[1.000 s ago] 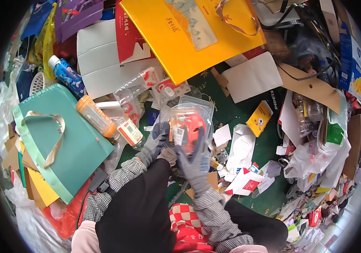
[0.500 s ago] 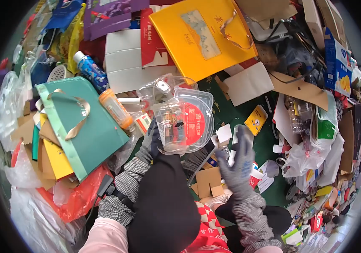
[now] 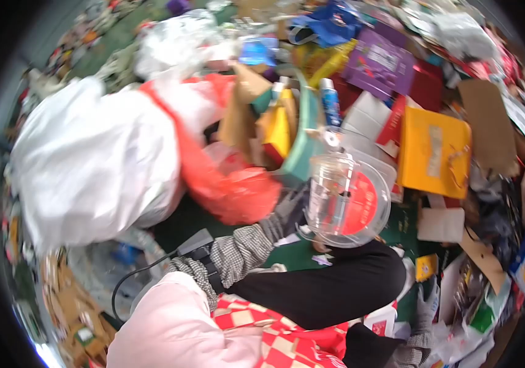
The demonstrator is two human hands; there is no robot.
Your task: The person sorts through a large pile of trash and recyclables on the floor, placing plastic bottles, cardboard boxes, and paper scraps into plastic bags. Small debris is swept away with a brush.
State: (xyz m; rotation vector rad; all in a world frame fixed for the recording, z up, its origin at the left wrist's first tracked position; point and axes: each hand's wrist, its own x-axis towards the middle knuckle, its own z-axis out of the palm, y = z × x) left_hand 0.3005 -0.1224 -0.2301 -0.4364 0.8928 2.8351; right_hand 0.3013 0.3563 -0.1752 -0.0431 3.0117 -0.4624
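My left hand, in a grey glove, grips a stack of clear plastic food containers by its left side. A clear plastic cup is at the front of the stack, against a round plastic container with a red printed label. The stack is above my black-trousered knee. My gloved right hand is low on the right, blurred, with its fingers stretched upward and nothing visible in them. Near its fingertips lies a small yellow packet.
A large white sack and a red plastic bag lie at left. Behind the containers stand a green bag holding cardboard and a blue spray can. A yellow gift box and cardboard lie to the right.
The view has swung left, showing the white sack. My left hand still holds the containers, with the clear cup more upright. My right hand has moved away from them, lower and to the right.
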